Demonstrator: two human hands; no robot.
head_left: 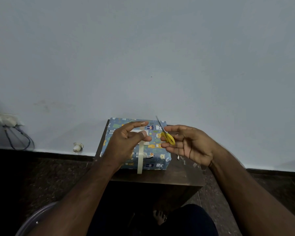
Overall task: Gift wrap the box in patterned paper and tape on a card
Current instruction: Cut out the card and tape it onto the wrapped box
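Note:
The box (157, 150), wrapped in blue animal-pattern paper, lies on a small dark wooden table (180, 176). My left hand (126, 142) hovers over its top, index finger stretched out, thumb and another finger pinching the upper end of a cream tape strip (140, 160) that hangs down over the box's front. A white card (136, 131) lies on the box top, mostly hidden under that hand. My right hand (191, 145) holds yellow-handled scissors (168, 137) just right of the box, blades pointing up and away.
Small clear scraps (183, 159) lie on the table to the right of the box. A white wall stands close behind. On the left are a power strip (5, 120) with cables and a small white object (77, 147). A clear plastic rim (36, 217) shows bottom left.

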